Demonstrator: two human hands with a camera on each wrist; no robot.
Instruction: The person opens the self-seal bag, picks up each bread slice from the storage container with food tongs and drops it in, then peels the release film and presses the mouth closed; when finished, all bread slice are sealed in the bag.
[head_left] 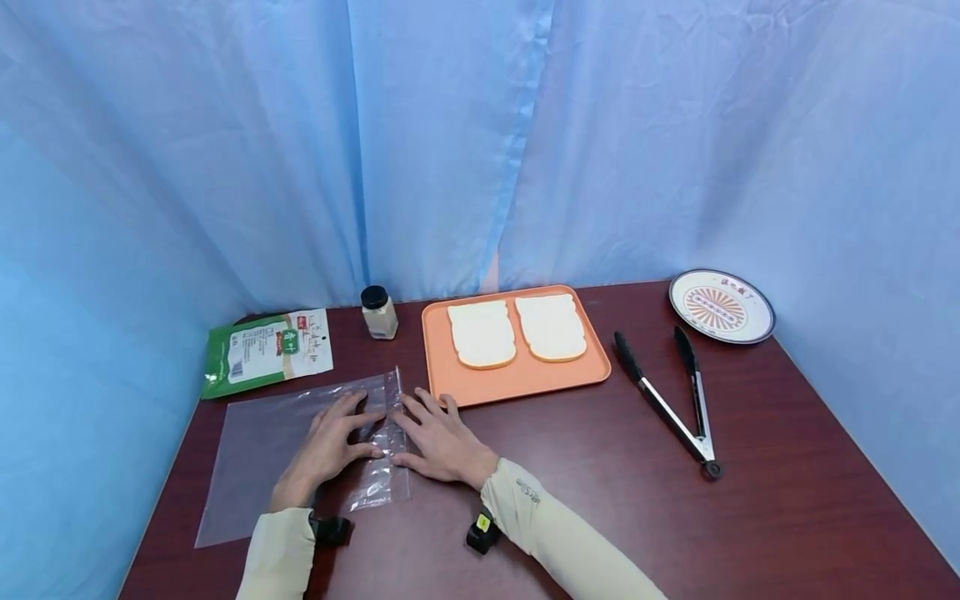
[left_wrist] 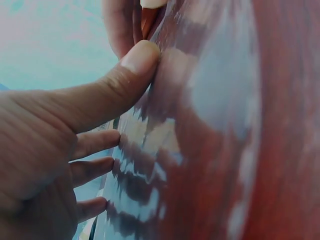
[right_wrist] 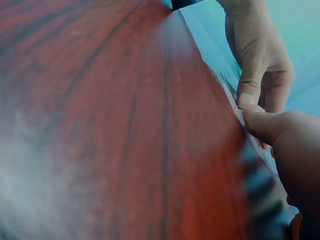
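A large clear plastic zip bag (head_left: 251, 467) lies flat at the left of the table, its zip strip (head_left: 378, 479) on the right side. My left hand (head_left: 328, 446) rests on the bag just left of that strip, fingers spread and tips touching the film. From the other side, my right hand (head_left: 446, 443) touches the bag's right edge with extended fingers. Both thumbs come down near each other at the strip. In the left wrist view, the left thumb (left_wrist: 135, 62) presses the shiny film, with the other fingertips set apart along it.
Behind the bag lie a green and white packet (head_left: 258, 350) and a black-lidded jar (head_left: 379, 314). An orange tray (head_left: 480, 392) holds two bread slices (head_left: 483, 333). Black-handled tongs (head_left: 678, 417) lie spread at the right, near a patterned plate (head_left: 720, 307). Blue curtains (head_left: 450, 150) surround the table.
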